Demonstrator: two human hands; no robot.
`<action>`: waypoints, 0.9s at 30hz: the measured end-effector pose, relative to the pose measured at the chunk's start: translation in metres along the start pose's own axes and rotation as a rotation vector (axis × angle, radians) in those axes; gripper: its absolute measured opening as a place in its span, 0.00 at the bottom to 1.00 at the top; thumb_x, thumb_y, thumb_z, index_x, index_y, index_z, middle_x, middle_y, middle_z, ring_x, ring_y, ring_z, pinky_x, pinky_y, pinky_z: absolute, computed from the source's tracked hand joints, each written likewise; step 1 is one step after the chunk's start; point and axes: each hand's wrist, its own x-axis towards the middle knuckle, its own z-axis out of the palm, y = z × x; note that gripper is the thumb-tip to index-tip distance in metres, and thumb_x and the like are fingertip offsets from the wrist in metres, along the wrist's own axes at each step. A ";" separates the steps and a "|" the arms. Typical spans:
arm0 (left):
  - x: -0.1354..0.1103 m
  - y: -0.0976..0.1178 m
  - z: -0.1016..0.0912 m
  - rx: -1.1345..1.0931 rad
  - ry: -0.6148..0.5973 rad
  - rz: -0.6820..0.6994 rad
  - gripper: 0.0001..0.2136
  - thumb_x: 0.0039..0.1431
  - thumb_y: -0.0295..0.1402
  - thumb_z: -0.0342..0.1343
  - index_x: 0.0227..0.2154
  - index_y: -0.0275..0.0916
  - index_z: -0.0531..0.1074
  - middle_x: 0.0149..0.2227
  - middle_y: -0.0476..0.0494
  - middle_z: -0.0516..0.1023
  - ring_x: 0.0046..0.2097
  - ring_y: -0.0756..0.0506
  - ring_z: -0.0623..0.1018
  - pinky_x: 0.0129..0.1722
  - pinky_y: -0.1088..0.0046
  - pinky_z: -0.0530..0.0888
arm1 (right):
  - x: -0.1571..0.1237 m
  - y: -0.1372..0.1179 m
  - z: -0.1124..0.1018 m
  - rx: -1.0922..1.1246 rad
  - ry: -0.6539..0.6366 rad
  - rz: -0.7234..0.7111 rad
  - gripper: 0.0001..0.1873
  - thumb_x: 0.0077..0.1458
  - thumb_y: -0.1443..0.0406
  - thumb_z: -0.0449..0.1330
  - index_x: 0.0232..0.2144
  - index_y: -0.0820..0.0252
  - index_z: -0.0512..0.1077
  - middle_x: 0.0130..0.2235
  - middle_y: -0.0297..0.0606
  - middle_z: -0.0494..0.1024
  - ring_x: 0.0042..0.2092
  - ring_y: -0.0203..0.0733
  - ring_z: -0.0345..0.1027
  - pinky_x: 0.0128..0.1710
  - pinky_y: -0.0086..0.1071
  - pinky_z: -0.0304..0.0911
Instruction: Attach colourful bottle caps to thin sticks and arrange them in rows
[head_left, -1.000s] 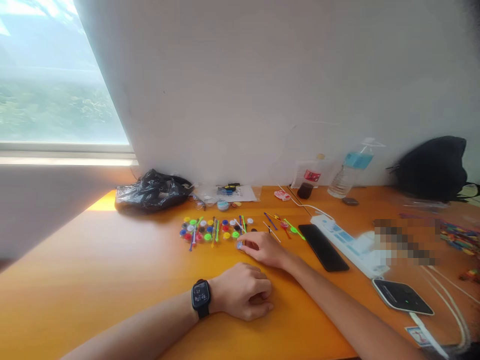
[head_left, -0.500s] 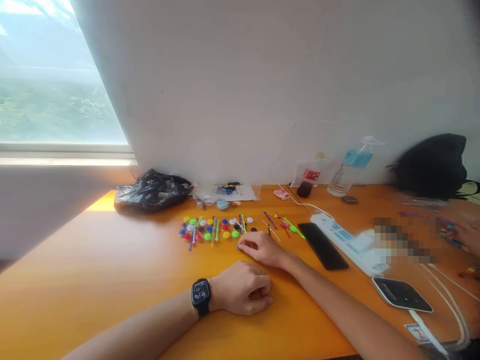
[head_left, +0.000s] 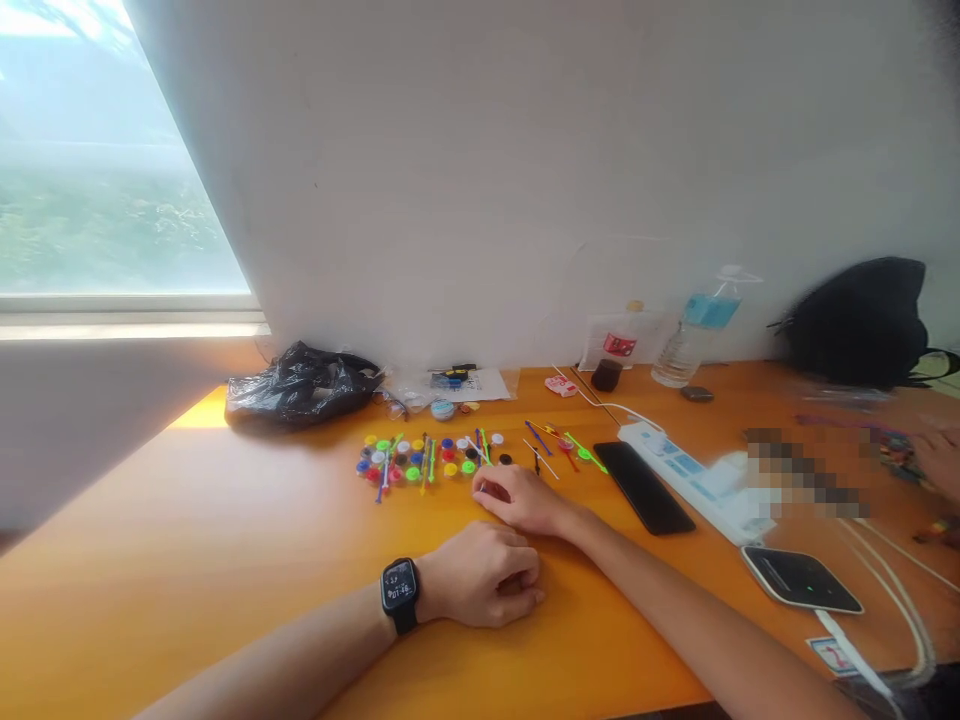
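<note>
My left hand [head_left: 484, 575], with a black watch on its wrist, rests on the table, its fingers curled into a loose fist and nothing showing in them. Just beyond it lies my right hand [head_left: 521, 497], thumb and fingertips drawn together; anything between them is too small to make out. In front of the right fingertips are small round coloured pieces [head_left: 449, 470] in several colours, set in rough rows. Thin coloured plastic sticks [head_left: 432, 462] lie among these. More sticks [head_left: 538, 438] are scattered a little to the right, near a green round piece [head_left: 583, 454].
A black phone [head_left: 643, 488] and a white power strip [head_left: 675, 460] lie right of my hands, with a white-edged device [head_left: 802, 580] on a cable. Along the wall stand a black plastic bag [head_left: 304, 385], a water bottle [head_left: 686, 345] and a black bag [head_left: 855, 325]. Another person's hand [head_left: 937, 455] shows far right.
Both hands stay nearly in place; the right fingertips have shifted slightly. The whole view has moved a little, and the pieces look unchanged.
</note>
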 end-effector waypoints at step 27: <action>-0.004 0.000 -0.002 -0.015 -0.010 -0.025 0.07 0.63 0.34 0.59 0.31 0.41 0.67 0.29 0.49 0.76 0.28 0.50 0.69 0.28 0.73 0.62 | 0.002 -0.004 0.000 -0.029 -0.009 0.010 0.06 0.61 0.63 0.61 0.42 0.54 0.75 0.32 0.32 0.77 0.32 0.38 0.65 0.33 0.29 0.53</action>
